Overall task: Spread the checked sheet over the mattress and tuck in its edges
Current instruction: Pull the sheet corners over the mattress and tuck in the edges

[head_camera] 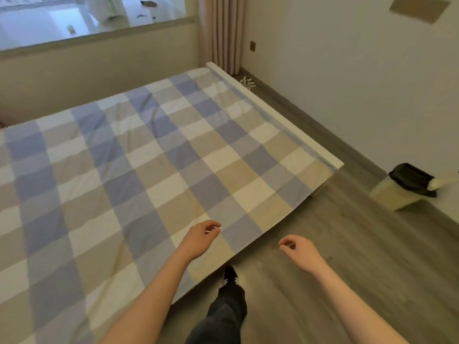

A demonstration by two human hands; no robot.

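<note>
The checked sheet (pixel 139 165), in blue, beige and white squares, lies spread flat over the mattress with a few light creases. Its near edge hangs loose over the side of the bed down towards the floor. Along the right end the sheet runs up against the white bed frame board (pixel 280 117). My left hand (pixel 202 238) hovers over the near edge of the sheet, fingers loosely curled, holding nothing. My right hand (pixel 299 249) is above the floor just off the bed, fingers also loosely curled and empty. The mattress itself is hidden under the sheet.
Grey wood floor (pixel 347 256) runs along the near and right sides of the bed. A small bin with a black liner (pixel 407 184) stands by the right wall. A curtain (pixel 221 31) hangs in the far corner beside a window sill. My dark trouser leg and shoe (pixel 229 294) stand next to the bed.
</note>
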